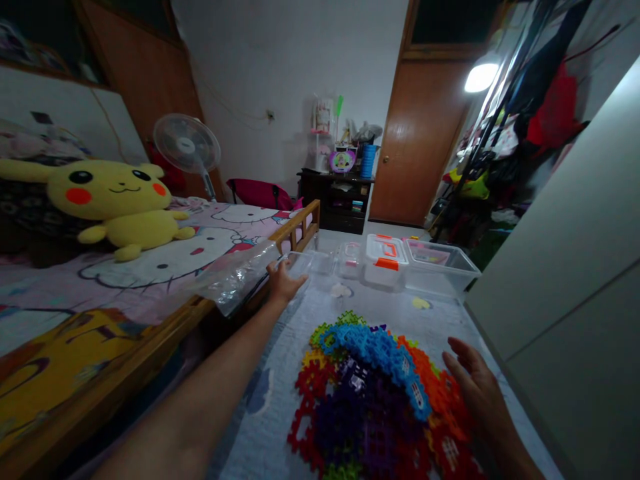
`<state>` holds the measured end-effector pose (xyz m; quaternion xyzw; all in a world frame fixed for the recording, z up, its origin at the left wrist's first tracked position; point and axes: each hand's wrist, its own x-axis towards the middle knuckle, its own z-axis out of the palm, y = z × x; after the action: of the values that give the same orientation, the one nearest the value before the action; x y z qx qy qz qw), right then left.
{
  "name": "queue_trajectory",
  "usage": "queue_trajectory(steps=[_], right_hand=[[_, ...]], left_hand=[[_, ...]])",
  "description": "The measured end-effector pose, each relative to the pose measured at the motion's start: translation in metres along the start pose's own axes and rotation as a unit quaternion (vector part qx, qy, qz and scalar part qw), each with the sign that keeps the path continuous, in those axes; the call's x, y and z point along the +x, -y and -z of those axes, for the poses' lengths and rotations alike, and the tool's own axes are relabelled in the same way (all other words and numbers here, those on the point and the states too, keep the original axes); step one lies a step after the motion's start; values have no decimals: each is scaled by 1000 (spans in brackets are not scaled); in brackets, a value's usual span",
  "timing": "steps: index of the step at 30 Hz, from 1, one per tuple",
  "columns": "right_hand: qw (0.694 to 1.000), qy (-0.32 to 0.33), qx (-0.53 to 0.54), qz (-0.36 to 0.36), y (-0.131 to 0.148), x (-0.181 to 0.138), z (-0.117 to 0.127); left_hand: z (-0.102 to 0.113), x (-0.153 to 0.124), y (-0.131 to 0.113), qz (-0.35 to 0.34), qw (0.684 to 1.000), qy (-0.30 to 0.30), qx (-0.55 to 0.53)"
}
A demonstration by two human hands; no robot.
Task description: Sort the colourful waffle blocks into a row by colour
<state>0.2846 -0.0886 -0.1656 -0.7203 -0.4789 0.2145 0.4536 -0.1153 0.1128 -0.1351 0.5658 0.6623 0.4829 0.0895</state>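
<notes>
My left hand (286,283) reaches forward to the bed's left edge. Its fingers are at the near corner of a clear plastic box (300,262) and appear to grip it; the see-through walls make the contact hard to read. Close to me lies a heap of interlocking plastic building pieces: blue pieces (367,340) on top, dark purple ones (345,413) in the middle, red ones (313,380) at the left, and orange ones (425,367) at the right. Beside the heap's right side, my right hand (473,377) is open with fingers extended, holding nothing.
Farther along the pale sheet (265,407) stand a small clear container (351,257), a lidded box with orange latches (385,263) and an open clear bin (440,263). A wooden rail (200,313) with crinkled clear plastic (240,270) runs at left; a white cabinet (575,267) borders the right.
</notes>
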Motion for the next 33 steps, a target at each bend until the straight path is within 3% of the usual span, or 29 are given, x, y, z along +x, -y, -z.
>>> queue_trajectory(steps=[8,14,15,17,20,22,26,33], right_hand=[[998,65,6,-1,2,-5,-4],[996,69,-52,27,12,-7,3],[995,76,-60,27,14,-6,4],[992,99,-68,30,17,-7,4],[987,142,-60,35,20,-11,0],[984,168,-50,41,23,-16,-5],[975,194,-40,97,32,-29,-17],[952,229,-64,191,52,-39,-28]], left_hand=[[-7,-4,6,-19,1000,-2,-7],[11,-37,-20,-58,998,-34,-12],[16,-50,-27,-91,995,-9,-27],[29,-79,-42,-142,982,118,-48],[43,-124,-60,-133,930,338,-56],[47,-147,-69,-138,895,422,-44],[42,-170,-81,-163,890,426,-2],[27,-176,-95,-206,893,396,-52]])
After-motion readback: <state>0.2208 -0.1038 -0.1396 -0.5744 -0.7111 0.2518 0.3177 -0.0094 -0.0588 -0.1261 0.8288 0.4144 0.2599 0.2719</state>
